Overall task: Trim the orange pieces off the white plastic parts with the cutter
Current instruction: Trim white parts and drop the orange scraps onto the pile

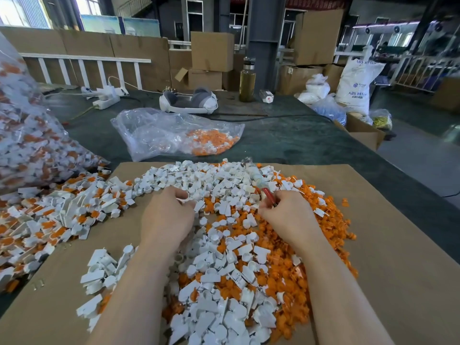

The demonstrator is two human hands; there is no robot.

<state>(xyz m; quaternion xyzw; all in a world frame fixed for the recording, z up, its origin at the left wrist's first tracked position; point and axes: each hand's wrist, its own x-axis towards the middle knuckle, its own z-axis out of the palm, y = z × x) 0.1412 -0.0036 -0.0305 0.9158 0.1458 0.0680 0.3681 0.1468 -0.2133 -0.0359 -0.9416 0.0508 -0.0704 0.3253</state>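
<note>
While your right hand (281, 210) grips the red-handled cutter (268, 194), blades pointing away toward the surface's far edge, your left hand (169, 212) pinches a white plastic part (183, 200) well left of them.

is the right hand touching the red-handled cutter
Touching. The head view shows the right hand with fingers curled round the cutter's red handle, which sticks out from between the fingers with no gap.
</note>
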